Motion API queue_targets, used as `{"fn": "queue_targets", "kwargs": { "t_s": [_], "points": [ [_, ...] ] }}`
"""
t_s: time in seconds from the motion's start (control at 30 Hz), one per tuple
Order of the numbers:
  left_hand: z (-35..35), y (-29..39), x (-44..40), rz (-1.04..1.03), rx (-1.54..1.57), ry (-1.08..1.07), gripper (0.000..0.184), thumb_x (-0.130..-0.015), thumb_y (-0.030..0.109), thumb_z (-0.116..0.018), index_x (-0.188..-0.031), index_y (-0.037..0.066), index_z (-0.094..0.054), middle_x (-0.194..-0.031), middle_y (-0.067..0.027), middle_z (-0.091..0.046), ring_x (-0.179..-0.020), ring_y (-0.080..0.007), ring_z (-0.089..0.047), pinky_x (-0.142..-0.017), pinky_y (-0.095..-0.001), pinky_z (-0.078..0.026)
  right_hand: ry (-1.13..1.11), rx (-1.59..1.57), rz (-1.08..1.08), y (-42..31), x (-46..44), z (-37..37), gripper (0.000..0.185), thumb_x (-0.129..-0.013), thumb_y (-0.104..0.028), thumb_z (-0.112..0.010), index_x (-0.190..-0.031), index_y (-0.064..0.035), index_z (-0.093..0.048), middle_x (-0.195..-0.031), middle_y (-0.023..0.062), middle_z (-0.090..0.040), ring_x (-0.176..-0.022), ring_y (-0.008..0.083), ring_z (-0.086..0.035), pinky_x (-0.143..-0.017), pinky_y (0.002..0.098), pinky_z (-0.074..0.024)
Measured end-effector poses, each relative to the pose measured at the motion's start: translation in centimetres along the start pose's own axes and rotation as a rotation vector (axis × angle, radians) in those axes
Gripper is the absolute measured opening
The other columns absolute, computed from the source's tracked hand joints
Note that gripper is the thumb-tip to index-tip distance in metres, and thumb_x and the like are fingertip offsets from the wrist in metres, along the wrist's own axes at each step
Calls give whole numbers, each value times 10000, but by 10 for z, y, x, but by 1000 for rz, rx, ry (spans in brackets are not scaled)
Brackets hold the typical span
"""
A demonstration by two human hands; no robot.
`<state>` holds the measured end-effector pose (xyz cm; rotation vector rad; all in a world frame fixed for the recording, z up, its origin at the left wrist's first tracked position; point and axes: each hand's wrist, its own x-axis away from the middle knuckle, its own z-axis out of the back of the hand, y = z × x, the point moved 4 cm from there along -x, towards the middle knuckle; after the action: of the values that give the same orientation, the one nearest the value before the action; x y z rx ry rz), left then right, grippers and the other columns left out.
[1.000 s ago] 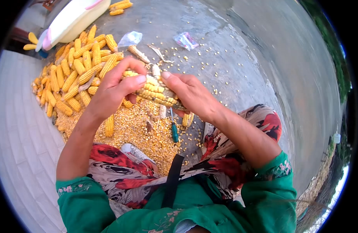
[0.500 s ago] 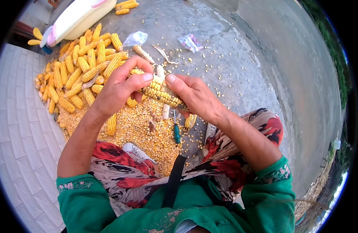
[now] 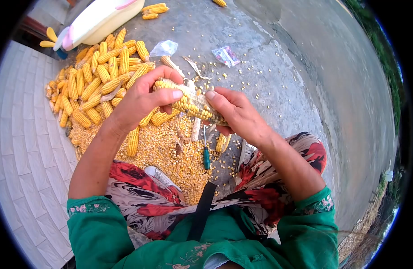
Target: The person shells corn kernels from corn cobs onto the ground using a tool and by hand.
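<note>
Against the frame half a second ago, the pale bare patch (image 3: 199,98) on the ear of corn (image 3: 187,106) shows broader; reading: more kernels have come away, though rows stay attached on the side toward the body, so the ear is only part stripped. Ear location: in the air above the edge of the loose kernels (image 3: 161,154), tilted, its right end lower in view. Grip: left hand (image 3: 143,96) is wrapped around the upper left end, thumb laid across the rows; right hand (image 3: 235,110) grasps the lower right end, thumb at the margin of the bare patch. Whether a kernel is pinched under that thumb, cannot tell. Surface: grey concrete floor (image 3: 282,49), kernels heaped in front of the person and scattered singly beyond the hands. A stripped cob (image 3: 196,129) lies near a green-handled screwdriver (image 3: 207,158); another ear (image 3: 222,142) lies just right of the tool. Left of the hands, a pile of whole ears (image 3: 99,83) runs up toward a pale basin (image 3: 101,24). Beyond the hands: clear plastic bag (image 3: 164,48) and printed packet (image 3: 225,56). Surroundings: light tiles (image 3: 27,134) along the left, greenery (image 3: 379,33) at the far right edge; appears outdoors.
</note>
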<state>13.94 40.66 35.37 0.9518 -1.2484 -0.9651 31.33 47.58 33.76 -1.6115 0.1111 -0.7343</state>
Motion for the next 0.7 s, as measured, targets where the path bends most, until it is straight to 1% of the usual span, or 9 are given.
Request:
{"fn": "queue_targets", "kwargs": {
  "t_s": [0.07, 0.17, 0.23, 0.27, 0.3, 0.37, 0.47, 0.6, 0.7],
  "points": [
    [-2, 0, 0, -10, -2, -21, 260, -756, 189, -607, -985, 89, -535, -970, -10, -537, -848, -76, -528, -682, -221, -467, 29, 8, -22, 2, 0, 0, 442, -917, -406, -467, -1023, 14, -554, -693, 23, -505, -594, 76, -520, -437, 211, -384],
    [-5, 0, -1, -69, 6, -91, 300, -719, 150, -639, -988, 62, -540, -993, -26, -533, -886, -87, -531, -748, -227, -463, -9, -41, -16, 3, 1, -4, 525, -889, -455, -511, -1079, 34, -532, -726, 70, -546, -652, 110, -560, -493, 244, -435],
    [-13, 3, 0, -111, -136, -126, 309, -705, 123, -649, -985, 44, -544, -998, -26, -533, -897, -84, -526, -788, -219, -442, -51, 224, 95, 4, 0, -8, 604, -843, -495, -569, -1141, 26, -504, -777, 108, -580, -684, 162, -583, -576, 301, -476],
    [-16, 2, 0, -113, -69, -106, 270, -725, 117, -636, -965, 37, -543, -1000, -27, -536, -900, -81, -523, -809, -210, -421, -19, 210, 145, 7, -2, -8, 654, -803, -486, -624, -1174, 32, -476, -805, 165, -602, -705, 238, -610, -640, 371, -482],
    [-19, 0, -1, -112, -69, -107, 270, -725, 117, -636, -965, 37, -543, -1000, -27, -536, -900, -81, -523, -809, -210, -421, -18, 209, 145, 9, -2, -9, 654, -803, -486, -624, -1174, 32, -476, -805, 165, -602, -705, 238, -610, -640, 371, -482],
    [-22, -4, -4, -187, 21, -17, 195, -784, 154, -656, -920, 57, -556, -796, 42, -526, -750, -34, -480, -650, -189, -400, 119, 330, 240, 6, -1, -7, 638, -796, -467, -634, -1141, 47, -481, -794, 216, -604, -735, 320, -623, -649, 394, -477],
    [-25, -11, -10, -228, -105, 17, 125, -827, 141, -588, -877, 36, -543, -841, 10, -533, -794, -51, -479, -697, -204, -400, 97, 465, 156, 2, 3, -12, 591, -800, -460, -625, -1087, 42, -501, -776, 250, -590, -763, 364, -618, -663, 410, -468],
    [-32, -7, -8, -195, -178, 23, 138, -865, 168, -562, -849, 33, -541, -792, 28, -512, -757, -40, -447, -676, -201, -377, 83, 434, 115, 1, 4, -10, 545, -823, -471, -589, -1039, 25, -522, -740, 240, -580, -733, 350, -613, -654, 418, -462],
    [-32, -13, -10, -193, -86, 84, 164, -887, 193, -534, -851, 33, -542, -796, 32, -510, -758, -37, -444, -691, -193, -369, 80, 403, 107, 10, -1, -7, 520, -861, -466, -532, -1009, 33, -529, -698, 225, -552, -679, 342, -594, -638, 429, -450]
  ]
}}
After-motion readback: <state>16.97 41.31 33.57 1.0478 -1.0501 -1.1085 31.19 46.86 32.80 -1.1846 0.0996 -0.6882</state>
